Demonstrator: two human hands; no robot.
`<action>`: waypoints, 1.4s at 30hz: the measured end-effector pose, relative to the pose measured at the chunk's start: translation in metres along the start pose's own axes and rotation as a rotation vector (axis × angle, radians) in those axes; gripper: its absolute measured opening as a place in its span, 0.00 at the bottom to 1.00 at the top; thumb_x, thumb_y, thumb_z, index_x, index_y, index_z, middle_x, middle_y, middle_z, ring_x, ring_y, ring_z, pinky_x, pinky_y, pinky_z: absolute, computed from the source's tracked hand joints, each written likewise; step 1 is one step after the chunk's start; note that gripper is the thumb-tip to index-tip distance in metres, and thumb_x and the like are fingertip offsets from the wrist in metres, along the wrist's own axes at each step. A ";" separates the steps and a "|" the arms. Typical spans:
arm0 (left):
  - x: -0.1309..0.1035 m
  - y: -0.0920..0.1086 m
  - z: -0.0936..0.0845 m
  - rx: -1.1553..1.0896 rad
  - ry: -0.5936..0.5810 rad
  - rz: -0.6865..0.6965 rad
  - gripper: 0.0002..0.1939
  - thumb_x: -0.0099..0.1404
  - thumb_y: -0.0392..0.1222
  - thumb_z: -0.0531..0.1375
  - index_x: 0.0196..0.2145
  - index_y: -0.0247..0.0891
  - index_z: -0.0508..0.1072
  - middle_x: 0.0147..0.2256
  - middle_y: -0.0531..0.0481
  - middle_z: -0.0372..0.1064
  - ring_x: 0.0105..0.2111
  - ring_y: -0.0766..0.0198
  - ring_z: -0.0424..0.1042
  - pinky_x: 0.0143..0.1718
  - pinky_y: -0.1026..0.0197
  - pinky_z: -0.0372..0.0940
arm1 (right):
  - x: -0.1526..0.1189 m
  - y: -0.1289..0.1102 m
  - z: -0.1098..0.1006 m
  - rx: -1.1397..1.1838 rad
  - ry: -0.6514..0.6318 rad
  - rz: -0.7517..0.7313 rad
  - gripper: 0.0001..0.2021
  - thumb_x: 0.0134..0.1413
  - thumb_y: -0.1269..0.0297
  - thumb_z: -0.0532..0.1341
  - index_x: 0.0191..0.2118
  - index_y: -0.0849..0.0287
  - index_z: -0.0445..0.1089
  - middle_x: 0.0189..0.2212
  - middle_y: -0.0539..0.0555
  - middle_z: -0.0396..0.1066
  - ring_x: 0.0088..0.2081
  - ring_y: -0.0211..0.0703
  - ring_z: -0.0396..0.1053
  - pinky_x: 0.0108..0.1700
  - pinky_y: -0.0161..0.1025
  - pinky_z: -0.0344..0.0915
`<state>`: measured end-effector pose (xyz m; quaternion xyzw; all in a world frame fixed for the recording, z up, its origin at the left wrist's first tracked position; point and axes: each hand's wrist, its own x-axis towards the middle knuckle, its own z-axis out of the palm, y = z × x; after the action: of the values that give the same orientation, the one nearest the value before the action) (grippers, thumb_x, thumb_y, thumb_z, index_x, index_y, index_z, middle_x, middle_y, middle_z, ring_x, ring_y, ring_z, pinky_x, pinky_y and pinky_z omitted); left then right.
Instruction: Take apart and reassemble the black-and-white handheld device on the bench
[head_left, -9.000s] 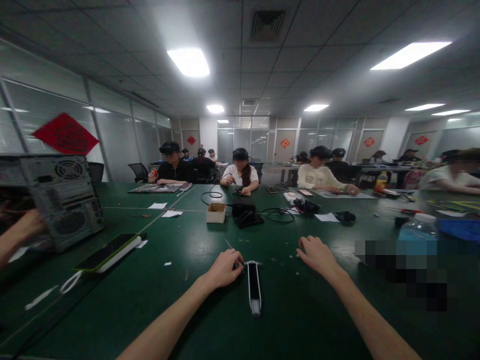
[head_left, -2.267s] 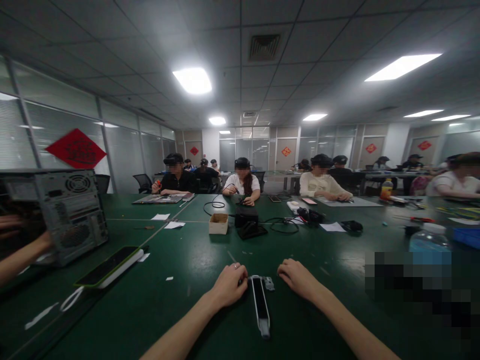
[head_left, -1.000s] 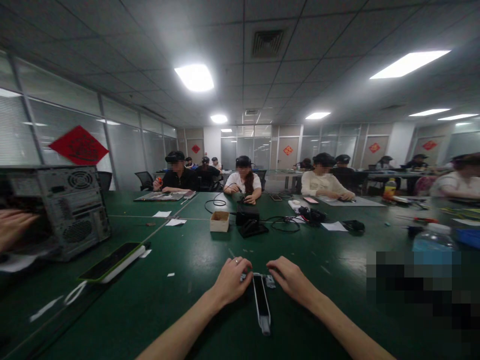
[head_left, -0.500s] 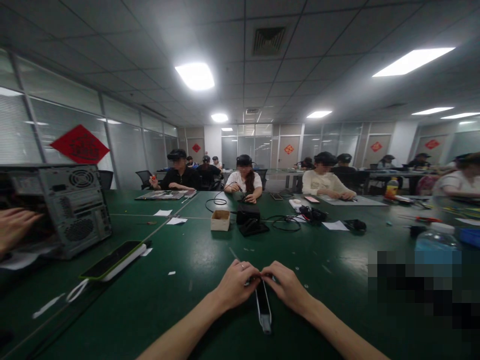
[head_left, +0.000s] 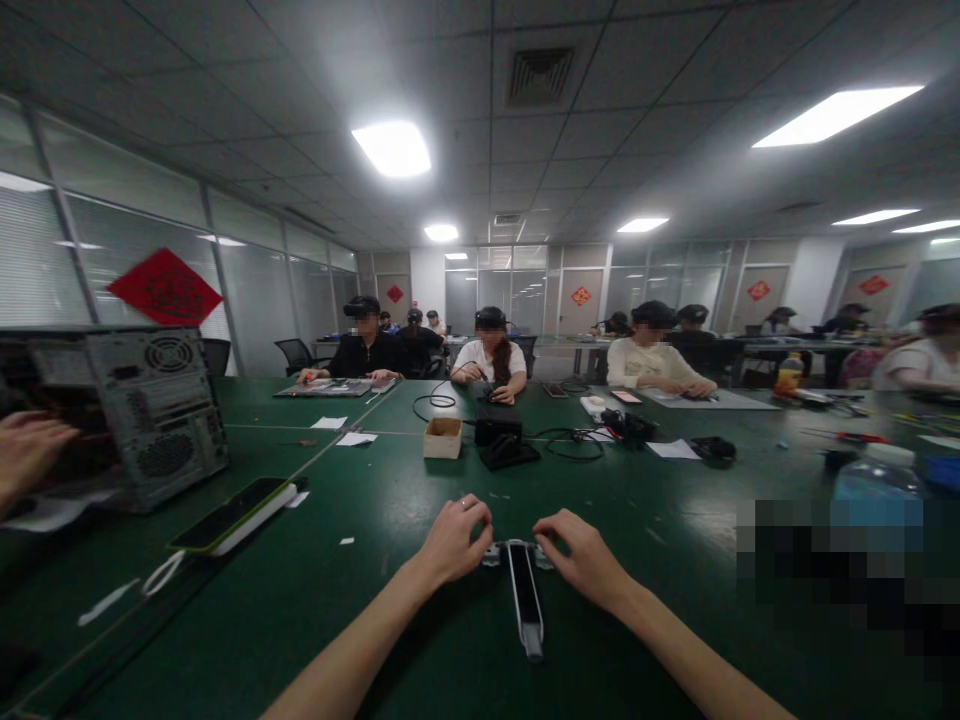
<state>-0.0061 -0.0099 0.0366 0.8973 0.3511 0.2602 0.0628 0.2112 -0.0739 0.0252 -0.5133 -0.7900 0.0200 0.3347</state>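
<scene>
A long, narrow device with a pale rim, a dark middle and a grey end lies on the green table in front of me. At its far end, a small grey piece sticks out to the left and a similar piece to the right. My left hand is beside the left piece, fingers bent and apart, with nothing visible in them. Close to the right piece, my right hand has its fingers curved and parted; whether a fingertip touches the piece I cannot tell.
Beyond my hands stand a small open box and a black device with cables. On the left are an open computer case, another person's hand and a phone. A bottle stands right. People sit opposite.
My hands were together over the device's far end; they have moved apart, left and right, baring that end and its two side pieces. The person opposite left has lowered a hand.
</scene>
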 end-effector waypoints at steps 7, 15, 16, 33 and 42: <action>0.004 -0.019 0.004 -0.147 -0.143 -0.056 0.07 0.60 0.36 0.51 0.31 0.37 0.69 0.34 0.50 0.65 0.35 0.65 0.64 0.37 0.64 0.59 | -0.001 0.006 -0.004 -0.025 -0.040 0.070 0.09 0.57 0.69 0.54 0.38 0.61 0.70 0.35 0.56 0.71 0.39 0.43 0.68 0.43 0.41 0.65; 0.005 -0.014 0.002 -0.300 -0.233 -0.183 0.07 0.57 0.37 0.54 0.28 0.34 0.71 0.31 0.51 0.68 0.32 0.66 0.66 0.34 0.66 0.60 | 0.000 0.004 -0.006 -0.033 -0.085 0.104 0.09 0.57 0.68 0.54 0.39 0.60 0.71 0.36 0.55 0.71 0.39 0.42 0.67 0.42 0.40 0.66; 0.005 -0.014 0.002 -0.325 -0.238 -0.207 0.07 0.56 0.37 0.54 0.28 0.34 0.71 0.31 0.51 0.68 0.32 0.66 0.66 0.33 0.66 0.60 | 0.000 0.005 -0.005 -0.037 -0.087 0.106 0.09 0.57 0.68 0.54 0.38 0.60 0.71 0.36 0.55 0.71 0.39 0.42 0.67 0.42 0.40 0.65; 0.007 -0.017 0.012 -0.481 -0.210 -0.268 0.05 0.54 0.36 0.55 0.24 0.33 0.69 0.29 0.50 0.72 0.30 0.65 0.69 0.34 0.65 0.62 | -0.001 0.007 -0.005 -0.052 -0.154 0.149 0.09 0.57 0.66 0.54 0.37 0.59 0.71 0.36 0.54 0.70 0.38 0.41 0.67 0.41 0.40 0.65; 0.005 -0.021 0.016 -0.439 -0.241 -0.240 0.09 0.57 0.41 0.54 0.30 0.33 0.72 0.31 0.51 0.71 0.32 0.65 0.68 0.35 0.64 0.62 | -0.002 0.008 -0.004 -0.033 -0.159 0.134 0.09 0.57 0.66 0.54 0.38 0.59 0.71 0.36 0.54 0.70 0.38 0.41 0.66 0.41 0.39 0.65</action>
<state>-0.0073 0.0107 0.0187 0.8388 0.3800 0.2120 0.3274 0.2202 -0.0724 0.0243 -0.5673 -0.7781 0.0703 0.2604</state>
